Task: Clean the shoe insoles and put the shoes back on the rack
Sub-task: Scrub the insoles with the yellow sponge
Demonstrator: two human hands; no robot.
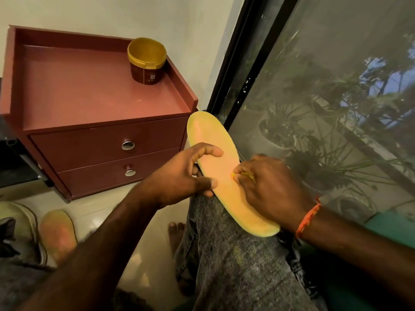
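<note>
Head view: left hand (179, 173) grips insole (215, 167) edge; right hand (269, 187) presses surface.

Insole (215, 167) on knee (224, 254) — cabinet (101, 140) left, tub (147, 61) atop.

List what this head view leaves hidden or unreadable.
- Item in the right hand: only a yellowish sliver shows past the curled fingers.
- Insole: underside faces the knee; left hand covers one edge.
- Tub: label too small to read; contents not visible.
- Shoe: cut off by the left edge, blurred.
- Second insole: blurred, partly behind the left forearm.
- Drawers: closed.
- Rack: not in view.
</note>
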